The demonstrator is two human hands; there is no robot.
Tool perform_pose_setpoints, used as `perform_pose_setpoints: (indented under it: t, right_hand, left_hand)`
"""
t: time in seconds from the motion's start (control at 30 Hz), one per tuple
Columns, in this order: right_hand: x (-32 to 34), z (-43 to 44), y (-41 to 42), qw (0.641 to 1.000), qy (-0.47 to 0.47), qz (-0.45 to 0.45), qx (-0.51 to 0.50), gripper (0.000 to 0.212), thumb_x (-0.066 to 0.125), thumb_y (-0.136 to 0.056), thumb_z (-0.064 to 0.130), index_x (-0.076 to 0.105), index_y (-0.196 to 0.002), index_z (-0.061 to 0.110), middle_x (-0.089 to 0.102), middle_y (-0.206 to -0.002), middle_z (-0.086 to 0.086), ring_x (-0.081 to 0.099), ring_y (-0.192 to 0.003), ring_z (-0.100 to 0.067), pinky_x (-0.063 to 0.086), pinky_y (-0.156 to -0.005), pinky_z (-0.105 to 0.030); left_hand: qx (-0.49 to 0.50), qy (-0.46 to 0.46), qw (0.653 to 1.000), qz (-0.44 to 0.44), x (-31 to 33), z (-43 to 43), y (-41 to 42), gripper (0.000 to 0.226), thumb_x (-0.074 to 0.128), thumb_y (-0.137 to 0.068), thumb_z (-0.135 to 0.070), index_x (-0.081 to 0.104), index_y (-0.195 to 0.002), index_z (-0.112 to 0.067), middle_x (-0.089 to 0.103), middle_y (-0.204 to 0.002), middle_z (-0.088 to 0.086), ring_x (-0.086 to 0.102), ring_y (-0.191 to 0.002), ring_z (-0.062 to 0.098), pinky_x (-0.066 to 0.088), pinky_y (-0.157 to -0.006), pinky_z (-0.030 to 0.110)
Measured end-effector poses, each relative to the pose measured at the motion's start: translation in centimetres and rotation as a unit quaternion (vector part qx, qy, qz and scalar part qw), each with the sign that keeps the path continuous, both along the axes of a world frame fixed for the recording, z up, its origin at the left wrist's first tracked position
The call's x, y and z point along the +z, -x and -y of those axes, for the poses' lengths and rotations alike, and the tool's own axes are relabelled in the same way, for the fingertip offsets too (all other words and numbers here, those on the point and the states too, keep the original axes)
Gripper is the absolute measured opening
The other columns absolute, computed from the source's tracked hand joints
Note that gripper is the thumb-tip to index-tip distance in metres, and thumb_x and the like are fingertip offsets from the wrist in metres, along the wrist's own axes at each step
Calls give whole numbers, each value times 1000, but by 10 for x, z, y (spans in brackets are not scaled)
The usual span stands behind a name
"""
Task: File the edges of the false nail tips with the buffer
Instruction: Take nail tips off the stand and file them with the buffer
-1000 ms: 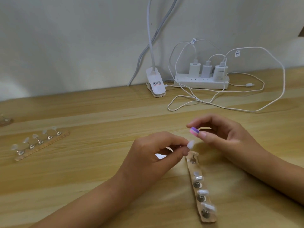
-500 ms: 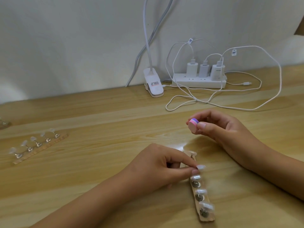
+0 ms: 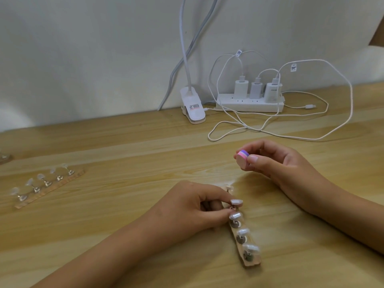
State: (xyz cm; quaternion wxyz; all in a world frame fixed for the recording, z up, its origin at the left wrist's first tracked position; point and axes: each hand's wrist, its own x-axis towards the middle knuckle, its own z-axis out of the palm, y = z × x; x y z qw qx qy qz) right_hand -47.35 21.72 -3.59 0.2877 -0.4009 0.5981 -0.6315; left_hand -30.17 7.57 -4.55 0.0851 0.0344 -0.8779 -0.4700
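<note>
The right grip (image 3: 278, 165) pinches the pink-and-purple buffer (image 3: 241, 159) between thumb and fingers, well clear of the nails. The left grip (image 3: 193, 206) pinches the small stand (image 3: 234, 208) under one false nail tip (image 3: 236, 202), which sits in the row along the wooden strip (image 3: 252, 261) on the worktop (image 3: 124, 215).

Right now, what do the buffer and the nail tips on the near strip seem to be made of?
Buffer: likely foam with a matte face; its edge shows pink, white and purple layers. Nail tips: probably plastic, pearly gloss; soft highlights gleam on their curved tops.
</note>
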Motion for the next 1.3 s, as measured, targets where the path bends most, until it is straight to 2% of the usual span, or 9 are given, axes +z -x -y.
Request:
perform_pose_setpoints:
  t: [0.1,0.2,0.3,0.43,0.53,0.83,0.97,1.07,1.3]
  right_hand:
    - [1,0,0,1000,0,-5,5,19,76,-71,36,75,-89,30,74,-95,-1,66,-88,-6,53,-86,-19]
    - [-1,0,0,1000,-6,-10,5,17,75,-74,33,75,-90,29,74,-96,0,66,-88,-6,53,-86,-19]
    - [-2,0,2,1000,-5,-1,1,14,69,-77,29,75,-89,29,74,-96,-1,67,-89,-7,53,-87,-19]
    - [-2,1,2,1000,2,7,4,14,69,-77,28,75,-90,28,74,-94,-1,66,-88,-6,52,-82,-17]
    - [-4,1,4,1000,7,20,4,15,69,-77,31,76,-90,29,74,-97,-2,67,-92,-8,52,-82,-17]
    - [-1,7,11,988,38,152,-2,17,63,-79,15,64,-94,7,74,-94,-19,73,-94,-29,57,-70,-23]
    - [3,10,12,977,20,210,8,18,63,-75,8,60,-92,3,72,-90,-23,74,-87,-34,59,-63,-26]
    - [5,6,13,963,36,262,58,25,52,-76,14,58,-97,1,71,-95,-24,71,-96,-39,60,-70,-29]
    - [15,-1,16,899,55,409,145,36,69,-67,10,63,-101,-1,63,-117,-36,67,-106,-43,61,-77,-33]
  left_hand:
    - [32,57,998,-19,-1,2,0,19,73,-86,-24,75,-103,-33,68,-70,-3,59,-60,7,49,-62,26]
    - [67,163,984,-32,-2,-1,3,23,70,-87,-34,71,-107,-44,61,-69,-15,52,-62,3,43,-58,25]
    - [98,195,975,-30,-1,-7,6,25,66,-86,-44,66,-110,-51,57,-69,-19,50,-64,-2,44,-59,26]
    - [118,160,978,-67,1,-4,5,12,73,-81,-41,67,-88,-33,53,-63,-18,48,-57,1,37,-56,18]
    - [68,97,991,-68,6,6,0,8,74,-82,-31,69,-85,-26,57,-65,-10,46,-56,2,36,-55,13]
    - [23,-28,999,26,5,4,0,18,78,-82,-24,76,-91,-40,62,-68,-17,48,-62,-1,36,-58,13]
    - [50,-36,997,44,5,-10,2,16,79,-75,-40,71,-88,-37,54,-59,-18,41,-53,-1,32,-53,12]
    - [82,-24,996,37,1,-18,4,26,77,-69,-52,68,-86,-35,54,-57,-20,42,-51,-2,32,-53,15]
    - [104,-111,988,29,4,-17,4,12,81,-76,-35,70,-73,-31,55,-58,-16,44,-54,0,35,-52,13]
